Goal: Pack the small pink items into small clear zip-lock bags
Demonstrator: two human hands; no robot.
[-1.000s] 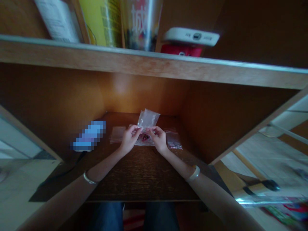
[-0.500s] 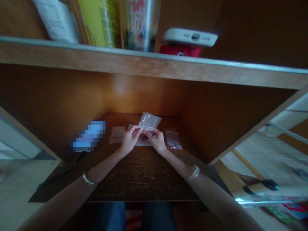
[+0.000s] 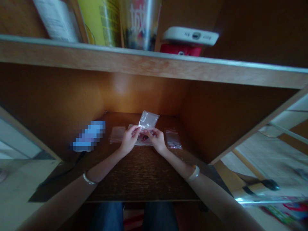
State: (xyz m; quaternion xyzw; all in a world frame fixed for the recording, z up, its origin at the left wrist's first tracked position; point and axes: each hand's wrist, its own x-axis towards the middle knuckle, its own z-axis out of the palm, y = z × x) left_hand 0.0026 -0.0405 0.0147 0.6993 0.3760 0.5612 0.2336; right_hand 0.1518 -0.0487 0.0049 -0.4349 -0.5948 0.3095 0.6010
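My left hand (image 3: 128, 139) and my right hand (image 3: 157, 139) meet at the back of a dark wooden desk (image 3: 141, 173). Both pinch the lower edge of a small clear plastic bag (image 3: 148, 120), which stands up tilted between my fingertips. Under my hands lies another clear bag with small reddish bits (image 3: 143, 138) inside. A flat empty bag (image 3: 117, 134) rests just left of my left hand. A further bag with small dark bits (image 3: 173, 140) lies right of my right hand.
A blurred-out bluish object (image 3: 89, 135) with a dark cable sits at the desk's left. Brown side walls close in the desk. The shelf (image 3: 154, 65) overhead carries a white device (image 3: 191, 36), a metal tumbler (image 3: 141, 24) and a yellow item.
The raised clear bag has sunk a little and my fingertips have drawn closer together on its lower edge. Everything else stays put.
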